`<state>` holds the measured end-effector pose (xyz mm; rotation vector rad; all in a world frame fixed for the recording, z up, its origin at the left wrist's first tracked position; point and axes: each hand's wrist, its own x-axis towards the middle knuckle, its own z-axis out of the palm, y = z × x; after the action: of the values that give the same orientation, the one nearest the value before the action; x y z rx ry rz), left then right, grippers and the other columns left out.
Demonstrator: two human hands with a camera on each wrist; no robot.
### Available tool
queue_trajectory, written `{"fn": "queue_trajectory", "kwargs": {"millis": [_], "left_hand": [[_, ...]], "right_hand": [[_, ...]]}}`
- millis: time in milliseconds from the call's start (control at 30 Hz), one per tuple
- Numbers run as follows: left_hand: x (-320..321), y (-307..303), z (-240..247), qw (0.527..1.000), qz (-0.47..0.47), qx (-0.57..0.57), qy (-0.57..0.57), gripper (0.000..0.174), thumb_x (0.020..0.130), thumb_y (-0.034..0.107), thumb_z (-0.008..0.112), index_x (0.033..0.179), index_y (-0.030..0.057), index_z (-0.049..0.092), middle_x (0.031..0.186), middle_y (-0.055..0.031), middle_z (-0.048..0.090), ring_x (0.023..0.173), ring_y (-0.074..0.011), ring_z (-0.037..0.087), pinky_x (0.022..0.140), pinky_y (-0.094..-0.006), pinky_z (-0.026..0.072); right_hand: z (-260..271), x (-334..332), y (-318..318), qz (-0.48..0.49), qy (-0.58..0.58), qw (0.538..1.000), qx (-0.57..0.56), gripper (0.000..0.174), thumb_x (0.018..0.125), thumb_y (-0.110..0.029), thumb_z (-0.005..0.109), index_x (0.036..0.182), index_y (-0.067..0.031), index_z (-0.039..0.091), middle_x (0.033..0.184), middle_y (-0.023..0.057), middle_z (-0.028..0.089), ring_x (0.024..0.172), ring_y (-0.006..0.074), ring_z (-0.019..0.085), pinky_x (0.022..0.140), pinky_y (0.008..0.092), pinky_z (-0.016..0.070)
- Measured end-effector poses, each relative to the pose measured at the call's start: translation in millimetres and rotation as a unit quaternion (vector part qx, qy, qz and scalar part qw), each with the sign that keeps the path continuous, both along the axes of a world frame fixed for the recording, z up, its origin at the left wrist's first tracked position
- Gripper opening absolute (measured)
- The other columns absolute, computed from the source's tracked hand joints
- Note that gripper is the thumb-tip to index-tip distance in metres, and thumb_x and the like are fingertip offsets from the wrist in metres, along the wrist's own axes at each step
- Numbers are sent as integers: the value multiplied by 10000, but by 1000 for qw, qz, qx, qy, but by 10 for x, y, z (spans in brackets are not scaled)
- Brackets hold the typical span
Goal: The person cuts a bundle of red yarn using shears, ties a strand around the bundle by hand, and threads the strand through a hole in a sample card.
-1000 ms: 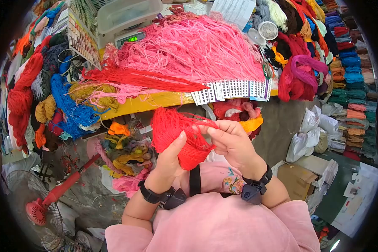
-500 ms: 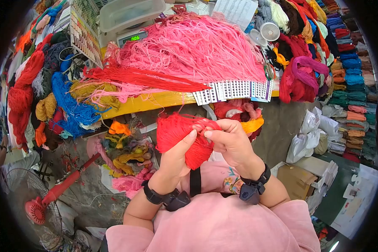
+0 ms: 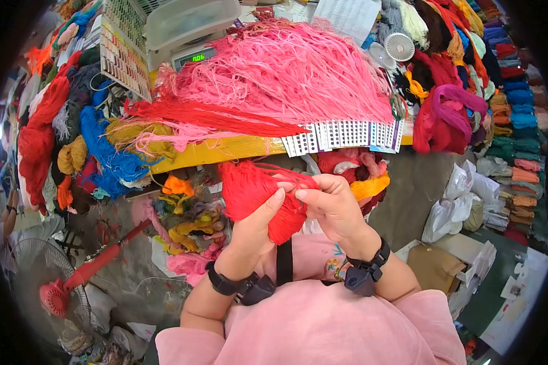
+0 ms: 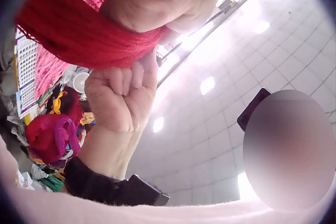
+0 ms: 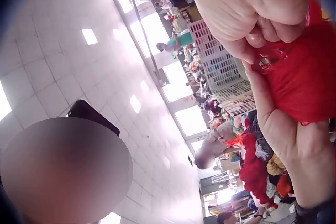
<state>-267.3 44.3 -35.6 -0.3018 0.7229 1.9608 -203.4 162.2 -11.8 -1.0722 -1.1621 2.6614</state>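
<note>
A bundle of red yarn [image 3: 249, 194] hangs between both hands in front of the chest. My left hand [image 3: 252, 228] grips it, thumb laid along the near side; the other fingers are behind the strands in the head view. At the bundle's right end my right hand [image 3: 338, 204] pinches some strands between thumb and curled fingers. In the left wrist view the red yarn [image 4: 89, 32] makes a thick loop, with the right hand [image 4: 118, 95] just below it. The right wrist view has the left hand [image 5: 289, 134] around the red yarn [image 5: 304, 77].
A large heap of pink yarn [image 3: 286, 73] covers the yellow-edged table [image 3: 207, 152], with red strands [image 3: 219, 117] and dotted cards [image 3: 341, 134] along its front. A scale [image 3: 195, 58] stands behind. On the floor are a fan [image 3: 55, 298] and a cardboard box [image 3: 432, 267].
Since a second ago the left hand and red bundle have shifted slightly right, closer to the right hand. The left thumb now lies nearer the right fingertips. Over the last half second the hands barely moved.
</note>
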Motion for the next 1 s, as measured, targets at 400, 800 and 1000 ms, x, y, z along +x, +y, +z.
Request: {"fn": "queue_trajectory", "kwargs": {"millis": [400,800,1000], "left_hand": [[-275,617,-74,948,-201,-119,218,213,805,173,486,661,22,532,592,-14,501,487,-75,436,460,-199,356],[-1286,-1265,-1879,915,347,-106,-177,173,810,33,386,652,101,399,481,72,350,407,-22,392,429,-136,342],[-1338,-694,-1496,949,282,-44,-132,275,860,153,376,1064,-28,411,512,58,330,383,-25,336,393,-156,306]], "right_hand": [[37,228,1216,340,-25,889,307,105,749,-83,558,707,11,535,569,-12,500,519,36,418,463,209,341],[-1262,1073,4084,-263,-15,962,64,153,801,-57,433,651,-25,431,628,39,443,483,118,384,748,249,389],[-1127,1686,5449,-279,27,915,291,98,793,-77,454,727,-19,495,728,60,521,697,160,503,746,285,414]]}}
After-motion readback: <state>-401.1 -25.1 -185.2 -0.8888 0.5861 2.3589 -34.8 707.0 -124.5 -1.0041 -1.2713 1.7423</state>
